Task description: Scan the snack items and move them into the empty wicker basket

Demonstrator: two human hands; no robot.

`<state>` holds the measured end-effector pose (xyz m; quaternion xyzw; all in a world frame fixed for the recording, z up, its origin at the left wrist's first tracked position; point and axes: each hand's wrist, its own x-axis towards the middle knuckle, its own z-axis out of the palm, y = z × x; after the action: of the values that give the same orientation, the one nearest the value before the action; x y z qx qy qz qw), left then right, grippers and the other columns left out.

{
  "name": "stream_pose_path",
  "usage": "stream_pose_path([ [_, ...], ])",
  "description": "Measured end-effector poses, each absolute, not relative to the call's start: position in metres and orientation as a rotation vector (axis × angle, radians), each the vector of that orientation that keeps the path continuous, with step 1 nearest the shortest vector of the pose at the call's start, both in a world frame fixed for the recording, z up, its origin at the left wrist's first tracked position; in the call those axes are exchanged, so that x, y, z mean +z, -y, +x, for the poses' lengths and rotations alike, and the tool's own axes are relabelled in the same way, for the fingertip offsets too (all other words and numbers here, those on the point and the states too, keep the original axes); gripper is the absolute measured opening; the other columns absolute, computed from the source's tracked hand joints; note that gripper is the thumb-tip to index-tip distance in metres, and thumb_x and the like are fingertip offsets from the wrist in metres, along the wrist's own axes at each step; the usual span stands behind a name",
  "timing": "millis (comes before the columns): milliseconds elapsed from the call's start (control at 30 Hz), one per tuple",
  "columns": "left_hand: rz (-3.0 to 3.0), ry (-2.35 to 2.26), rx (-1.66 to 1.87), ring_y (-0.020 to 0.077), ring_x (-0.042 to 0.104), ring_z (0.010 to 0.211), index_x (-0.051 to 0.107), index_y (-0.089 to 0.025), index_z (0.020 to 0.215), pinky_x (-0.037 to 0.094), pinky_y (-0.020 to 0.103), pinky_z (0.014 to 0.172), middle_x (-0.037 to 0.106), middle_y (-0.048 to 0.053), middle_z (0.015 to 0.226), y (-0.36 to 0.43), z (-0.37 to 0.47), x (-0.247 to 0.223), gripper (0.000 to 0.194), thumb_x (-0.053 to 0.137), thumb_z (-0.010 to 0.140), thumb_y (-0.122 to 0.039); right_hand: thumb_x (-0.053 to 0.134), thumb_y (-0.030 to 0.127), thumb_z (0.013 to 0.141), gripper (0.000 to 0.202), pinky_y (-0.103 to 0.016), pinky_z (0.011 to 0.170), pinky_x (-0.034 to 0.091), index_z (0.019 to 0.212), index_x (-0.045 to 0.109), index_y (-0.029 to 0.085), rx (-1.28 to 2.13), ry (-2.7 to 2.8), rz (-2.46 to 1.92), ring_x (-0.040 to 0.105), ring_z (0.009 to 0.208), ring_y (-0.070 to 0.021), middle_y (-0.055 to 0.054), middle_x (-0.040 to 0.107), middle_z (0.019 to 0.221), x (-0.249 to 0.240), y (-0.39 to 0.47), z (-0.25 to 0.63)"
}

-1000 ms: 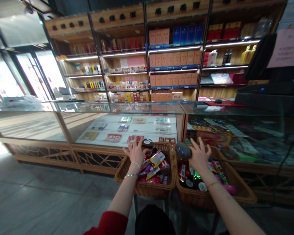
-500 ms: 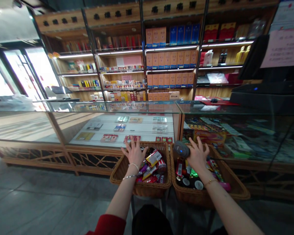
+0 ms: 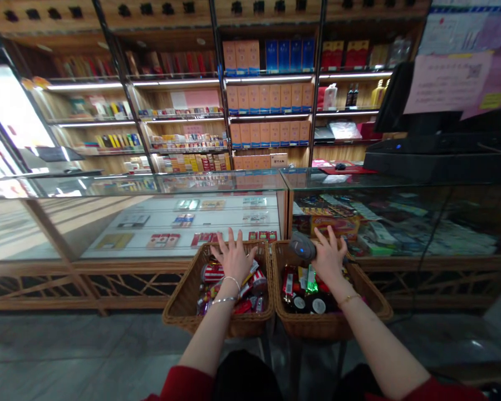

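The scanner [image 3: 303,247] is dark grey with a smooth, rounded head and a small blue light glowing on it; it is at the right hand [image 3: 329,259], over the back left part of the right basket [image 3: 379,313], and its lower part is hidden. The right hand's visible fingers are spread and point up and away; I cannot tell how its thumb and palm meet the scanner. The left hand [image 3: 235,259] is over the left basket [image 3: 178,313], palm down, its fingers fanned well apart; whether it touches the goods below, I cannot tell. Under and around it lie glossy wrapped packets [image 3: 245,306], with a red-and-white striped item [image 3: 212,273] on the left. In the right basket are a shiny green packet [image 3: 312,280] and dark items with round pale labels [image 3: 318,306]. Both baskets are woven brown wicker with thick rims, side by side, their inner rims close together and leaving little room between. Their far rims are near the glass counter [image 3: 129,266], which bounds the space ahead. Open room lies above the packets, along the left basket's outer left wall and toward the right basket's outer right corner, past the right wrist.
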<state>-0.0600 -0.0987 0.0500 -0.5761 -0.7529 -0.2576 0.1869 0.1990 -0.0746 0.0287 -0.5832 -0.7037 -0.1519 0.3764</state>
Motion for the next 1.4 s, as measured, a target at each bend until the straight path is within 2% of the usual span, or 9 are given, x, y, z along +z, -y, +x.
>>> stream_pose_path([
  [400,-1.842,2.024,-0.705,0.0398,0.002,0.154,0.035,-0.024,0.154,0.009,0.07,0.119,0.021,0.009,0.166,0.073,0.006,0.042,0.077,0.053,0.087,-0.059,0.052,0.015,0.078,0.033,-0.061,0.112,0.013,0.102,0.072,0.022,-0.408,1.755,-1.573,0.021,0.148,-0.032,-0.005,0.055,0.146,0.018,0.067,0.239],
  [667,-2.009,1.921,-0.626,0.0386,0.001,0.154,0.034,-0.023,0.154,0.006,0.066,0.121,0.021,0.008,0.166,0.058,0.049,0.029,0.082,0.05,0.085,-0.065,0.053,0.013,0.075,0.033,-0.06,0.113,0.013,0.101,0.072,0.022,-0.474,1.741,-1.662,0.023,0.147,-0.0315,-0.004,0.056,0.146,0.003,0.064,0.269],
  [967,-2.204,2.014,-0.402,0.0374,0.002,0.154,0.027,-0.02,0.157,0.007,0.065,0.121,0.022,0.009,0.166,0.044,0.09,0.02,0.087,0.043,0.086,-0.067,0.056,0.014,0.075,0.038,-0.06,0.112,0.015,0.108,0.071,0.024,-0.516,1.698,-1.77,0.022,0.147,-0.032,-0.003,0.054,0.147,-0.007,0.064,0.286],
  [1133,-2.341,1.992,-0.278,0.0384,0.0,0.154,0.021,-0.016,0.158,0.005,0.068,0.12,0.017,0.011,0.167,0.033,0.1,0.008,0.099,0.043,0.08,-0.074,0.058,0.013,0.073,0.037,-0.059,0.11,0.017,0.105,0.072,0.024,-0.539,1.671,-1.855,0.022,0.147,-0.0327,-0.003,0.054,0.148,-0.013,0.063,0.288],
  [1400,-2.433,2.053,-0.01,0.0394,0.0,0.154,0.018,-0.01,0.158,0.007,0.067,0.119,0.015,0.016,0.166,0.025,0.121,-0.004,0.107,0.045,0.077,-0.075,0.053,0.014,0.078,0.034,-0.061,0.111,0.015,0.105,0.073,0.022,-0.489,1.649,-1.916,0.022,0.148,-0.0344,-0.004,0.053,0.148,-0.016,0.066,0.288],
])
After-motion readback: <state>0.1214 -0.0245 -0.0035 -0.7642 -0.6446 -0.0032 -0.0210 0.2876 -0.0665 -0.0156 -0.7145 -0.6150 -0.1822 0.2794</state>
